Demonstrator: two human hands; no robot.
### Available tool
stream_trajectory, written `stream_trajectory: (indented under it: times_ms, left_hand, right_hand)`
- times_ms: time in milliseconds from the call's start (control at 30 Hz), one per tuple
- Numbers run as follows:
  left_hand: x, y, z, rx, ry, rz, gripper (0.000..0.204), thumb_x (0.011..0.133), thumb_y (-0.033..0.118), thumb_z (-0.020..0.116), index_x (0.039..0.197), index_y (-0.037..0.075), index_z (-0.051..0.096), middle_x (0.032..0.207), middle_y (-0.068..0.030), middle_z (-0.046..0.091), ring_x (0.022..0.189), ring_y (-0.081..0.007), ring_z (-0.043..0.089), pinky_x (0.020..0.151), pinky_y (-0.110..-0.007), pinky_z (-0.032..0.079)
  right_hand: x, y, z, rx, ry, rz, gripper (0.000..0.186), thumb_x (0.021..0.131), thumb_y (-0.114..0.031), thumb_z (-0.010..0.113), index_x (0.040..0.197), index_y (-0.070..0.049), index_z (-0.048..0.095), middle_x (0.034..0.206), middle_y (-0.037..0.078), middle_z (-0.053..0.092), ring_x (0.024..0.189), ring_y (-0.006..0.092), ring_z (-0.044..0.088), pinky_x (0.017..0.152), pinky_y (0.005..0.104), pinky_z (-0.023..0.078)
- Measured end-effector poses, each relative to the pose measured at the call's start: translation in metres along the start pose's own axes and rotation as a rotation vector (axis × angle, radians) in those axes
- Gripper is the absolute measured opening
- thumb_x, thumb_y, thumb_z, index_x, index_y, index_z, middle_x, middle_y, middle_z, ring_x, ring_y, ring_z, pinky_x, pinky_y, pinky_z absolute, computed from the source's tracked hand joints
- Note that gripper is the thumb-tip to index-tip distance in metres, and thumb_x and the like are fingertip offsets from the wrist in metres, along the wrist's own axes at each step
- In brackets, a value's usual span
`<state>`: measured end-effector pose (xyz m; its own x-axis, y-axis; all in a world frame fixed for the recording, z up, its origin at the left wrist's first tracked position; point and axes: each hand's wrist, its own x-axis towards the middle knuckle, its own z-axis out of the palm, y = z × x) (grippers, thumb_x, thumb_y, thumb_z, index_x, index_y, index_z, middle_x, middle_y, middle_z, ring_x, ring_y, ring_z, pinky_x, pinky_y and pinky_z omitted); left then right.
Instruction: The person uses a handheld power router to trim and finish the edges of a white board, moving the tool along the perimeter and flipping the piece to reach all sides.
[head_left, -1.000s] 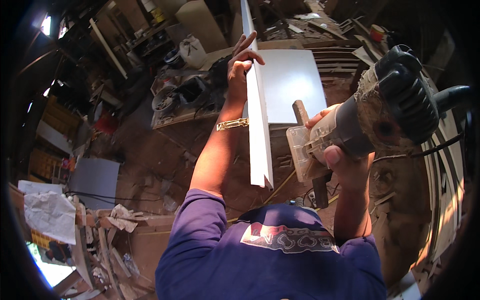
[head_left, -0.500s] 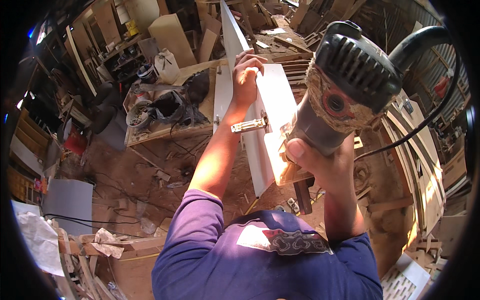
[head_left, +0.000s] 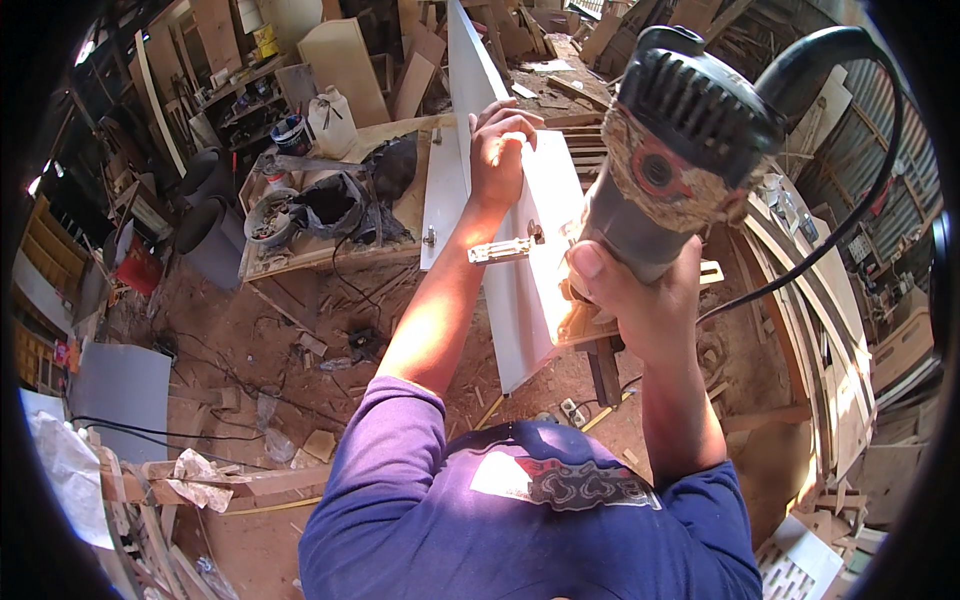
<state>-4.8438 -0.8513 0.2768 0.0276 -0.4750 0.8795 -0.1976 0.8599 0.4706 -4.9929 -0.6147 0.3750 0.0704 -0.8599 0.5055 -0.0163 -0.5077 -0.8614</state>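
White panel (head_left: 515,325) and router (head_left: 690,115) held in two hands

A reddish floor (head_left: 255,330) lies below, strewn with scraps. On the left, a wooden table (head_left: 300,262) bears a crumpled black bag (head_left: 335,205), a bucket (head_left: 268,225) of bits and a pale jug (head_left: 333,125). The panel stands on edge ahead of the person, right of the table, its right side brightly sunlit. The router is tilted at the panel's right, its base overlapping that side in view; I cannot tell whether they touch. A black cord (head_left: 805,63) curves from its top. The left hand (head_left: 497,150) grips the panel, fingers bent over the edge. The right hand (head_left: 650,290) grasps the router's grey body, thumb nearest, other fingers mostly hidden. A metal fitting (head_left: 502,250) juts beside the left hand's wrist.
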Motion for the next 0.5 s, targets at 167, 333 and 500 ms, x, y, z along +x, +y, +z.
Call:
stream_trajectory:
  times_ms: [167, 333, 500]
  left_hand:
    - [0.0, 0.0, -0.002, -0.019, 0.008, -0.014, 0.072, 0.102, 0.067, 0.032, 0.071, 0.009, 0.062, 0.109, -0.0054, 0.077, 0.134, -0.0331, 0.052, 0.119, -0.061, 0.017]
    - [0.0, 0.007, -0.007, -0.02, 0.004, -0.058, 0.052, 0.096, 0.046, 0.037, 0.075, 0.009, 0.067, 0.111, -0.0073, 0.076, 0.137, -0.0336, 0.052, 0.12, -0.064, 0.015]
    - [0.0, 0.024, -0.011, -0.029, 0.019, -0.199, 0.049, 0.091, 0.032, 0.037, 0.114, 0.007, 0.073, 0.125, -0.0114, 0.072, 0.142, -0.0314, 0.05, 0.124, -0.059, 0.016]
  right_hand:
    - [0.018, 0.014, 0.005, 0.012, -0.008, 0.012, 0.034, 0.085, -0.022, 0.088, 0.103, 0.001, 0.071, 0.091, 0.004, 0.075, 0.08, 0.0107, 0.07, 0.073, 0.0287, 0.057]
    - [0.038, 0.022, 0.01, 0.019, -0.019, -0.004, 0.034, 0.086, -0.024, 0.088, 0.103, 0.0, 0.072, 0.092, 0.005, 0.075, 0.082, 0.01, 0.071, 0.073, 0.0283, 0.057]
    - [0.055, 0.032, 0.017, 0.05, -0.03, -0.047, 0.027, 0.091, -0.02, 0.082, 0.102, 0.0, 0.069, 0.086, 0.001, 0.067, 0.074, 0.0056, 0.06, 0.064, 0.0237, 0.047]
